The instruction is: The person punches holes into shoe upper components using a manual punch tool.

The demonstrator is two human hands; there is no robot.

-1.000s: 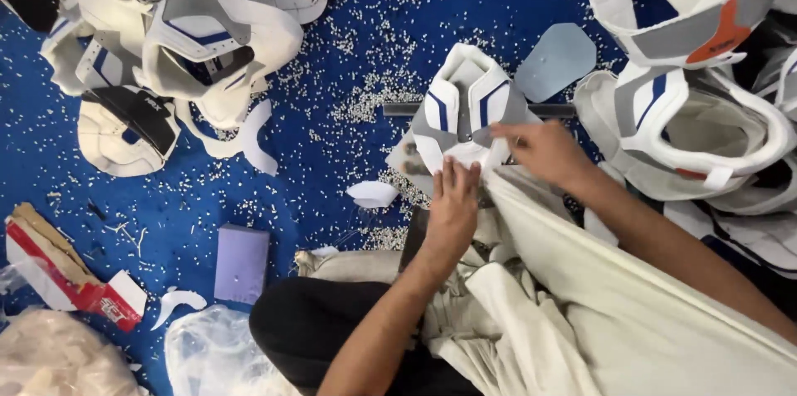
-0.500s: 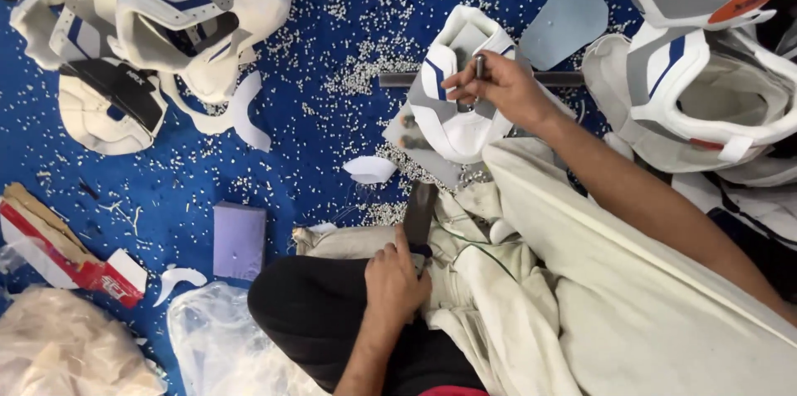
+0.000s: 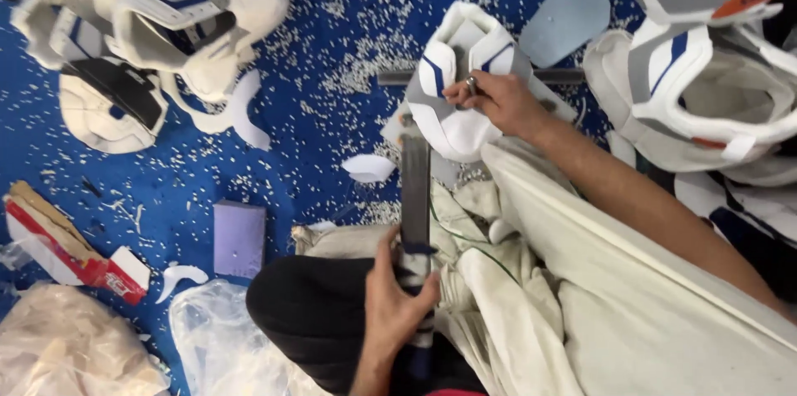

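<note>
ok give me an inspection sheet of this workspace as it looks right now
surface: blue floor, strewn with white crumbs.
job's things: white and blue shoe upper mounted on a dark metal stand.
clutter: piles of white uppers at upper left and right; purple block; red and white box; clear bags; pale blue insole piece.
hands: right hand presses a small tool to the upper; left hand grips the stand's lower part.
cables: nothing seen.
surroundings: cream cloth over the person's lap.

bare forearms, black trousers (image 3: 311,313)
</note>
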